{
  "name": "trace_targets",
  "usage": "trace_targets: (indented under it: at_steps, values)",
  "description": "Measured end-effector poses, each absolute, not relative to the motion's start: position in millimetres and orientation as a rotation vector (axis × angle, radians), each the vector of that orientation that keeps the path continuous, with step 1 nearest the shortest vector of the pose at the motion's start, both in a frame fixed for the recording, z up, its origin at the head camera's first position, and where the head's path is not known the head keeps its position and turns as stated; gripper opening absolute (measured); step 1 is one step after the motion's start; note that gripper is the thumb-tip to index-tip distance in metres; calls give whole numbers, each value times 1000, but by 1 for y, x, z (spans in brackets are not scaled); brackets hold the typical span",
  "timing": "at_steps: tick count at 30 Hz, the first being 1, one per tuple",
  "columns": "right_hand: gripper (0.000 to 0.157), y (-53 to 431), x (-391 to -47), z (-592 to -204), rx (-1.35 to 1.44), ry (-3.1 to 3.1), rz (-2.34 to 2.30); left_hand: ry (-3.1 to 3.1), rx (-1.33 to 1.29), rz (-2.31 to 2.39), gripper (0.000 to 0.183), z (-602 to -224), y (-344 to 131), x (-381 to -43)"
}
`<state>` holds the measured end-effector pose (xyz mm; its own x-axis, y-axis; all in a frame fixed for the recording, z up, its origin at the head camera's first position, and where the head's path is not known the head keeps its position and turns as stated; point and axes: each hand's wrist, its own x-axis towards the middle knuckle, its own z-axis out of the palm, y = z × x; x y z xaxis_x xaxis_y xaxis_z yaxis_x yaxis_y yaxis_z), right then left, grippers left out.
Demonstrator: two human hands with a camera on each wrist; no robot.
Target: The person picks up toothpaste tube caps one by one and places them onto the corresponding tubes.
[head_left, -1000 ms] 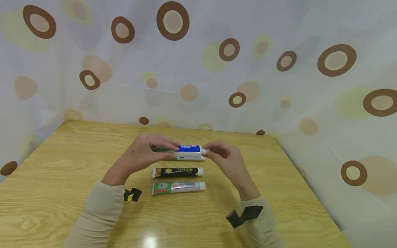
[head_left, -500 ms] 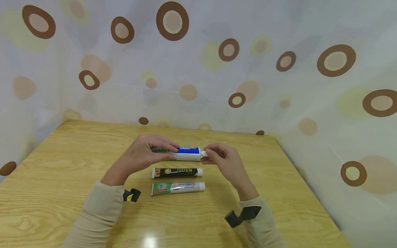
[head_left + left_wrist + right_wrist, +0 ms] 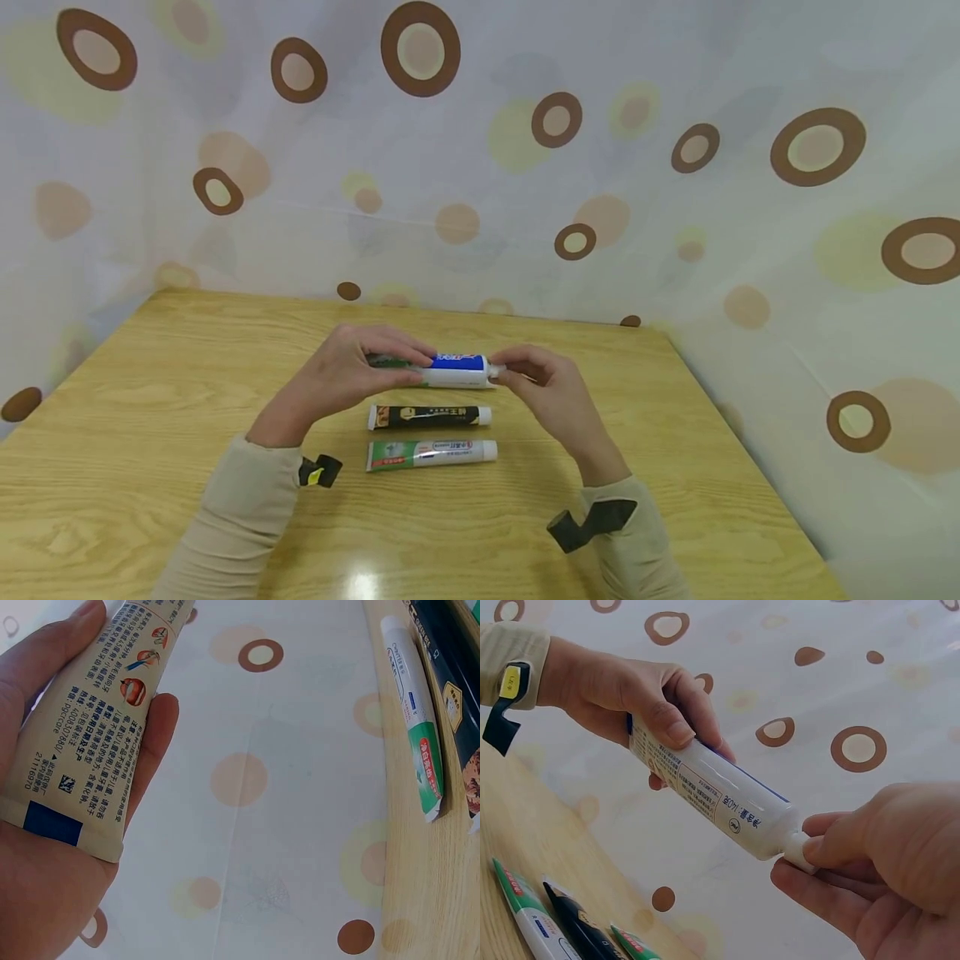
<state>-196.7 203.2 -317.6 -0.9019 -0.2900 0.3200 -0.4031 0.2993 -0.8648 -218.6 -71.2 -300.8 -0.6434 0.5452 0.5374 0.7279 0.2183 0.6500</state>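
Note:
A blue and white toothpaste tube (image 3: 457,372) lies level across my left hand (image 3: 352,367), whose thumb and fingers grip its tail end. Its printed back shows in the left wrist view, where the tube (image 3: 90,727) rests against the palm. At the tube's right end, my right hand (image 3: 551,387) pinches the white cap (image 3: 799,851) between thumb and fingers. The right wrist view shows the cap right at the tube's shoulder, with a narrow neck between. Both hands are above the table, and the fingers partly hide the cap in the head view.
On the wooden table (image 3: 225,367) lie a black toothpaste tube (image 3: 431,417) and a green and white toothpaste tube (image 3: 431,454), side by side. Another green tube (image 3: 634,943) lies beyond them, mostly behind the held one in the head view. A patterned sheet (image 3: 465,175) rises behind the table.
The held tube has dipped slightly, covering more of the tube behind it. My right fingers have shifted a little around the cap; my left hand keeps its grip.

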Motion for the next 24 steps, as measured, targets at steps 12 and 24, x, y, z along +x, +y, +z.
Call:
trace_targets:
  at_steps: [12, 24]
  values:
    - [21, 202, -193, -312, 562, -2468, 1791, -2300, -1227, -1404, 15, -297, -69, -216]
    - [24, 196, -183, -299, 594, -2509, 1717, -2307, -1219, -1410, 16, -287, -70, -207]
